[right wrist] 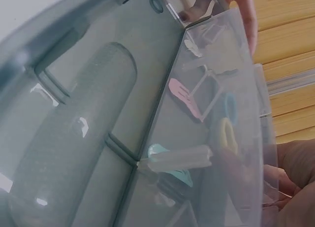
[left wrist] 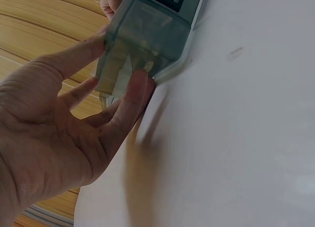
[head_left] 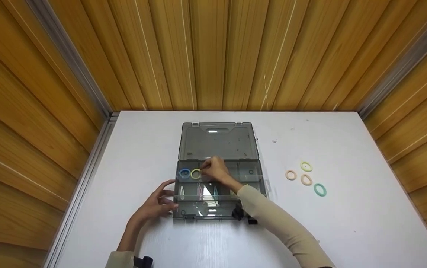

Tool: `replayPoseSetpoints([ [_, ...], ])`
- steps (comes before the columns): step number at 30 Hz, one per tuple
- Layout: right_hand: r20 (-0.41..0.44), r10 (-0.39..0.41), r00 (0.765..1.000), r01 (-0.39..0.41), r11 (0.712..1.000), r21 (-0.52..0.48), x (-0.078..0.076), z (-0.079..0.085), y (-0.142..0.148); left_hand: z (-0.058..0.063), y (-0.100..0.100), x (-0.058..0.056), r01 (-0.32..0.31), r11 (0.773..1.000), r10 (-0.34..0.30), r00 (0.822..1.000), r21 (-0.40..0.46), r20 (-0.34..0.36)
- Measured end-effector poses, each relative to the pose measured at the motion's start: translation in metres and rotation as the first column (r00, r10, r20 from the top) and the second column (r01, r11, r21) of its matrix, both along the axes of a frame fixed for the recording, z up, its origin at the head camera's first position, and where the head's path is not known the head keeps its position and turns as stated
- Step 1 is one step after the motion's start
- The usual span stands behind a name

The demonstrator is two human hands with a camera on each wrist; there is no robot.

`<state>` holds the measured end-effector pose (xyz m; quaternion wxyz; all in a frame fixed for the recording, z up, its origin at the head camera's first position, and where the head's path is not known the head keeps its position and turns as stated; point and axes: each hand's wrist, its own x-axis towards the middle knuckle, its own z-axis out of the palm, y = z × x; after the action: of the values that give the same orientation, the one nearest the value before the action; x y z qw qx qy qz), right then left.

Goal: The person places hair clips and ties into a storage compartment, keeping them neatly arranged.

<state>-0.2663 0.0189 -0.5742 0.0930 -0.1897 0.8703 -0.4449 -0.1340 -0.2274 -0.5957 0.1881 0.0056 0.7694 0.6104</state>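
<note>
A smoky clear compartment box [head_left: 219, 214] lies on the table with its lid [head_left: 219, 143] folded back. My left hand [head_left: 156, 204] touches the box's left side with spread fingers, the fingertips against its wall [left wrist: 147, 32]. Inside the rear row my right hand [head_left: 216, 170] reaches down with bent fingers. Whatever its fingertips hold is hidden. Left of them sit a yellow hair tie [head_left: 195, 174] and a blue hair tie [head_left: 184, 173]. Through the clear divider, the middle row shows a pink hair clip [right wrist: 185, 98], a teal hair clip [right wrist: 170, 164] and a whitish clip [head_left: 182, 192].
Right of the box lie a yellow-green hair tie [head_left: 306, 166], a peach hair tie [head_left: 291, 175], another peach hair tie [head_left: 306, 179] and a green hair tie [head_left: 320, 190]. The white table [head_left: 347, 230] meets wood-patterned walls [head_left: 209, 56] behind and at both sides.
</note>
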Motion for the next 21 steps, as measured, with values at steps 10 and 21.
replayPoseSetpoints([
  [10, 0.054, 0.027, 0.998, -0.024, 0.998, -0.051, 0.003, 0.030, 0.018, 0.001, 0.001, -0.001, 0.005, 1.000, -0.004, 1.000, 0.010, -0.013],
  [21, -0.032, 0.005, 0.999, -0.009, 0.994, -0.113, 0.004, 0.052, 0.065, -0.001, 0.001, 0.000, 0.007, 1.000, -0.007, 1.000, -0.003, -0.013],
])
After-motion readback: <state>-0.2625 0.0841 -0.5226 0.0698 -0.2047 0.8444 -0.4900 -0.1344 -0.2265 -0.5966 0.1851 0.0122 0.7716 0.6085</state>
